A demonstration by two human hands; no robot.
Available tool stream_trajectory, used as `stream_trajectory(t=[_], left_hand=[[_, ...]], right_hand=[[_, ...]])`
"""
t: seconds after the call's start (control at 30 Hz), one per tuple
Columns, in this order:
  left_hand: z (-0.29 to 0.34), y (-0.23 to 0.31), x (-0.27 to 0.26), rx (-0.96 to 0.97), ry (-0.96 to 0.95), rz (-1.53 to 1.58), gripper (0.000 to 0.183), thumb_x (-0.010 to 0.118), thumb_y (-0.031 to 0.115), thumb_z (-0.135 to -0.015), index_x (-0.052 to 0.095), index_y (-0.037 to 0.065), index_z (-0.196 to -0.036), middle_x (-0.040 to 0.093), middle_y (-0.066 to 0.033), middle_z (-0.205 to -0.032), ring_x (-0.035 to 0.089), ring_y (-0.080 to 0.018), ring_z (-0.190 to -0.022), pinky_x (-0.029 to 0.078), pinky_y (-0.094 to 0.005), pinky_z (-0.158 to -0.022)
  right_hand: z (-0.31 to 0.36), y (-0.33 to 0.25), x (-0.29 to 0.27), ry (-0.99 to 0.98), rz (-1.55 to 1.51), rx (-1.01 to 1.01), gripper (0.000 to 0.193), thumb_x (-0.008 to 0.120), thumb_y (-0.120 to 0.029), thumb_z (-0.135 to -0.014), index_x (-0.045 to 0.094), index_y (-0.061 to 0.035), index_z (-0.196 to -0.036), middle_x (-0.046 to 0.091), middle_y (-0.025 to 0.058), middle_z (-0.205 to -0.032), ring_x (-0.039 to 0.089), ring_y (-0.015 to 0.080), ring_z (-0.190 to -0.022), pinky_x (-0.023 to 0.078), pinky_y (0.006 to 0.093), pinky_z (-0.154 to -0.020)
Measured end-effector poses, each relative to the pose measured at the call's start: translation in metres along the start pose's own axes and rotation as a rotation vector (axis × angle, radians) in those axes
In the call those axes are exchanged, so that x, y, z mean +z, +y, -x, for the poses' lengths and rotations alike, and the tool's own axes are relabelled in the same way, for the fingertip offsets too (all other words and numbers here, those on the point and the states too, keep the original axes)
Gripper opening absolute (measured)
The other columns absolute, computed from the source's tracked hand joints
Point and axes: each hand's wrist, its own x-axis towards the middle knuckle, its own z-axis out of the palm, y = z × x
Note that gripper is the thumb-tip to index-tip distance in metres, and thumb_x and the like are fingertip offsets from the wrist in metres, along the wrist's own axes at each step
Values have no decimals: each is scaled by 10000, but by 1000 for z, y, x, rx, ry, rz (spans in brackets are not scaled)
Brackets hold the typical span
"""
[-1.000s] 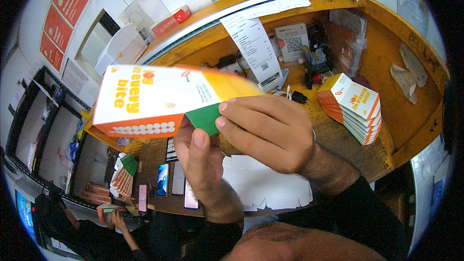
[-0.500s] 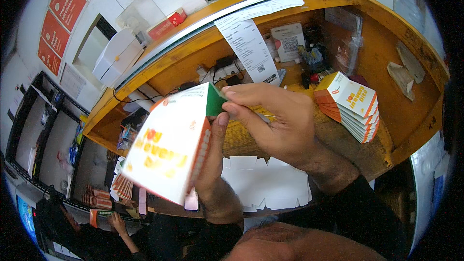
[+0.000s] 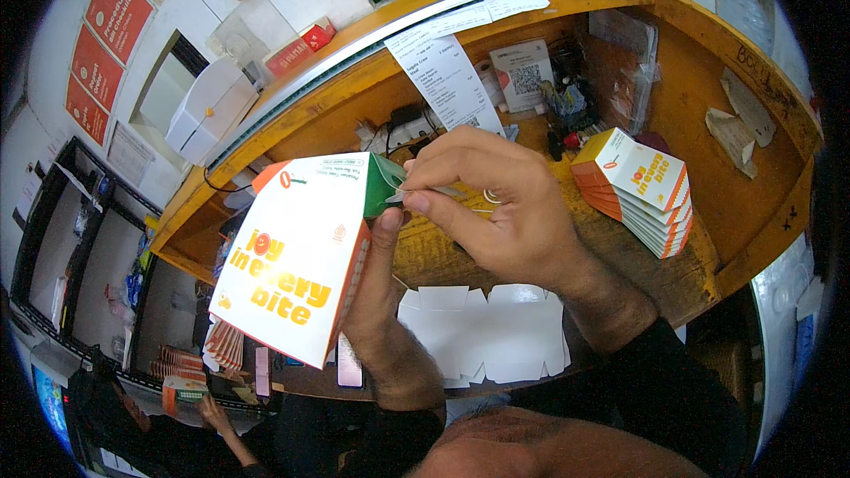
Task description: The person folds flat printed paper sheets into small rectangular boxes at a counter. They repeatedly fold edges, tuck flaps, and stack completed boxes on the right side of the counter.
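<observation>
A folding food carton [image 3: 282,270], white with orange and yellow print and a green side, is tilted up in front of me. My left hand [image 3: 376,305] is closed round its right edge, with the thumb up beside the green side and the other fingers hidden behind it. At the upper right corner of the carton, my right hand [image 3: 505,212] pinches a thin pale cord-like piece [image 3: 395,198] against the green panel. Pale loop ends of it show under the curled fingers. Whether it passes through the panel, I cannot tell.
Nested cartons [image 3: 633,190] stand at the right on the wooden counter [image 3: 443,252]. Flat white card blanks [image 3: 487,332] lie nearest me. A long paper receipt [image 3: 447,80] hangs from the shelf edge. At lower left a co-worker's hand [image 3: 212,412] touches a carton.
The carton has shifted slightly left and turned its printed face more toward me. My right hand has moved slightly up and left, and the pale cord-like piece now shows more clearly.
</observation>
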Motion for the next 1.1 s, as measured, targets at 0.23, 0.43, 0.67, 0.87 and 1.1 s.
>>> stream_trajectory(t=[0.23,0.43,0.67,0.87,1.1], left_hand=[[10,24,-2,55,53,-417,799,911,22,-878,496,0,-1561,633,-155,-1429,585,-272,-1315,487,-434,-1140],[9,2,-12,47,5,-369,822,963,205,-887,517,9,-1549,698,-153,-1394,671,-248,-1274,507,-417,-1123],[5,7,-9,8,-119,-236,545,793,117,-1029,546,0,-1501,676,-135,-1370,642,-255,-1272,509,-446,-1137],[0,12,-15,-8,-50,-171,515,755,164,-1057,547,6,-1501,679,-137,-1365,651,-255,-1263,519,-445,-1125],[5,-13,-22,-122,53,124,488,710,220,-1089,548,14,-1501,683,-138,-1358,661,-254,-1251,530,-444,-1111]], right_hand=[[-1,-6,-1,-40,-5,28,103,794,-55,-964,803,-12,-1057,769,161,-1074,768,270,-1085,600,392,-928],[1,-8,-4,-70,14,42,107,806,-28,-943,811,-8,-1048,766,157,-1068,774,266,-1083,608,384,-917],[3,-14,-3,-56,125,37,154,828,-12,-912,812,-25,-1065,755,163,-1105,768,281,-1069,607,378,-916],[0,-23,2,-84,200,-54,198,871,-46,-885,807,-41,-1073,754,147,-1114,756,298,-1101,608,400,-936],[5,-7,7,-103,-33,-123,270,909,-126,-874,808,-83,-1121,739,125,-1136,744,289,-1138,614,425,-944]])
